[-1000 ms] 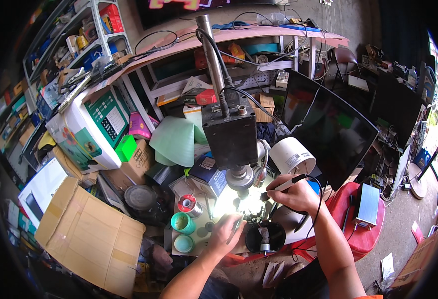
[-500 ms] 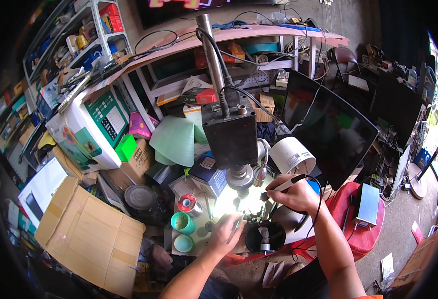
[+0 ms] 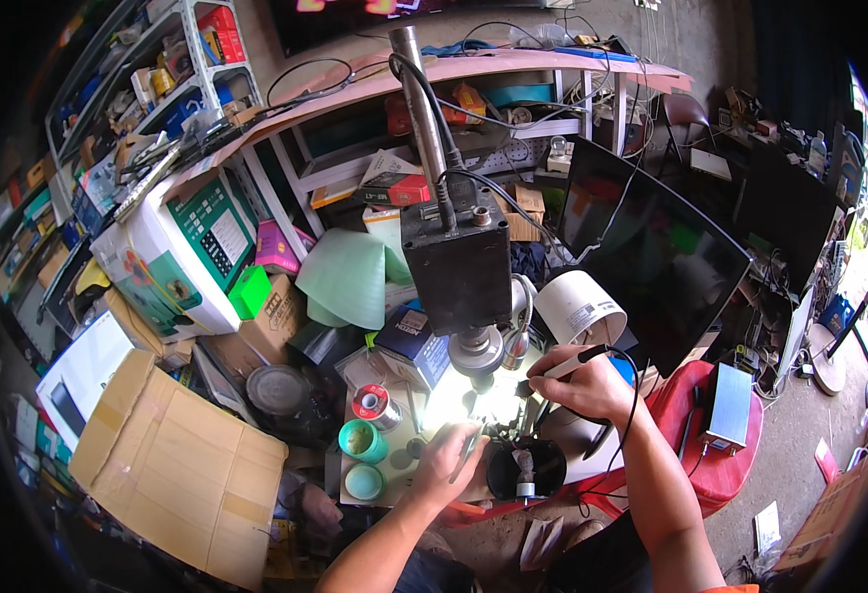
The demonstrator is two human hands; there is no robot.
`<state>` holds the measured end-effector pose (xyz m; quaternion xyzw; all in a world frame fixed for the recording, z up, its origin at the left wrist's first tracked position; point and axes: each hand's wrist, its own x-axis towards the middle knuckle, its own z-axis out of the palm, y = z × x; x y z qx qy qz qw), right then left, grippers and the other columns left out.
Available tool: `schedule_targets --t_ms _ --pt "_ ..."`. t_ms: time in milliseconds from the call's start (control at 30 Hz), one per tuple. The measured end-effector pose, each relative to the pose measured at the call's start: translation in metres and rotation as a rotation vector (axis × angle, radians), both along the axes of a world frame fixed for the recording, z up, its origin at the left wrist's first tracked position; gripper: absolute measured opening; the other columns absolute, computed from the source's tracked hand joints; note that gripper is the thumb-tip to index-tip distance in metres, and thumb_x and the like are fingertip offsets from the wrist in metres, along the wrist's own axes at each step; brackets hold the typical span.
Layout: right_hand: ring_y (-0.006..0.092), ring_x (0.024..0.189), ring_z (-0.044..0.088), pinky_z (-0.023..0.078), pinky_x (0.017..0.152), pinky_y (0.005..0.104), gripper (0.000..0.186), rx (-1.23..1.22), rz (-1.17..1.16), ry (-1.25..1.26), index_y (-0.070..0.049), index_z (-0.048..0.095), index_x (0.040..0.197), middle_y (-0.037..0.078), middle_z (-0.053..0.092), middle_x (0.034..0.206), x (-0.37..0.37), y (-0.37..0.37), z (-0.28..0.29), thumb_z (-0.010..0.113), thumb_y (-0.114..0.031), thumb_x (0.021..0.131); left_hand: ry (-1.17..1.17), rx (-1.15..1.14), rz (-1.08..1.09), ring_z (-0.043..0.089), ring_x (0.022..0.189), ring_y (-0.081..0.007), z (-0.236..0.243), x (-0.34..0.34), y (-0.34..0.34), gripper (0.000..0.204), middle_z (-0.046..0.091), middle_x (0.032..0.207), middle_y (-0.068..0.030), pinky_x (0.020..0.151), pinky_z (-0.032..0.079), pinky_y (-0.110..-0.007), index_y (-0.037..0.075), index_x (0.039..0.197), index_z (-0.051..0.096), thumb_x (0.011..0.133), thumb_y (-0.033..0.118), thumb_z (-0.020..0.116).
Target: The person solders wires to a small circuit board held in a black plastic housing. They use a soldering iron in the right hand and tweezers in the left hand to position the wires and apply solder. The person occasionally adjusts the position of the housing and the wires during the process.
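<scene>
Work was under way and unfinished: the right hand (image 3: 584, 387) was clamped on a soldering iron (image 3: 574, 362) aimed beneath the microscope (image 3: 464, 277), while the left hand (image 3: 446, 463) pinched tweezers (image 3: 467, 451) over the brightly lit, washed-out workpiece (image 3: 459, 407) on the table (image 3: 355, 494).

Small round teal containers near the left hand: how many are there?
2. One small round teal container sits beside the solder spool; the other lies just below it, left of the left hand. Clutter may hide more.
</scene>
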<state>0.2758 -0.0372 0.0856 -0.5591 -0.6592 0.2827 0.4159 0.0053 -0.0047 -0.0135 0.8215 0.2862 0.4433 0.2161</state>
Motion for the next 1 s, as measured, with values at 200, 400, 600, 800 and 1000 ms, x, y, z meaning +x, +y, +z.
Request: schedule_targets --t_ms 200,400,600,800,1000 --pt "0.0196 0.086 0.073 0.059 0.078 0.0327 0.023 0.014 0.008 -0.013 -0.001 0.079 0.106 0.01 0.076 0.094 0.0011 0.0011 -0.0026 0.078 -0.018 0.091 -0.008 -0.002 -0.008 0.071 0.088 -0.0384 -0.0001 0.0 0.0003 0.022 0.071 0.1 -0.0199 0.076 0.057 -0.043 0.001 0.109 0.066 0.091 0.005 0.078" --pt "0.0206 0.087 0.074 0.059 0.079 0.0336 0.024 0.02 0.011 -0.024 -0.001 0.079 0.107 0.01 0.076 0.095 0.0014 0.0006 -0.0013 0.078 -0.019 0.091 -0.006 0.002 -0.006 0.071 0.087 -0.0381 0.0004 0.0003 0.0003 0.022 0.071 0.099 -0.0197 0.075 0.057 -0.042 0.0 0.108 0.066 0.091 0.005 0.078" --pt "0.0206 0.087 0.074 0.059 0.08 0.0339 0.023 0.011 0.005 -0.02 -0.001 0.079 0.106 0.01 0.076 0.095 0.0004 0.0 0.0002 0.078 -0.019 0.091 -0.011 0.001 -0.007 0.072 0.087 -0.0375 0.0023 0.0006 -0.0005 0.022 0.071 0.1 -0.0196 0.075 0.057 -0.042 0.0 0.109 0.066 0.091 0.005 0.078" --pt "0.02 0.086 0.073 0.059 0.079 0.0335 0.023 0.005 -0.002 -0.016 -0.001 0.079 0.106 0.01 0.076 0.094 -0.0005 -0.0008 0.0011 0.078 -0.019 0.091 -0.006 -0.006 -0.004 0.072 0.088 -0.0373 0.0013 0.0001 -0.0005 0.022 0.071 0.101 -0.0197 0.076 0.057 -0.042 0.0 0.11 0.066 0.092 0.005 0.078" --pt "0.0195 0.085 0.073 0.059 0.078 0.033 0.023 0.013 0.0 -0.022 -0.001 0.079 0.106 0.01 0.076 0.094 0.0001 0.0001 -0.0001 0.078 -0.018 0.091 -0.004 -0.004 -0.006 0.072 0.088 -0.0373 0.0015 0.0004 -0.0004 0.022 0.071 0.101 -0.0199 0.076 0.057 -0.042 0.0 0.11 0.066 0.092 0.005 0.078"
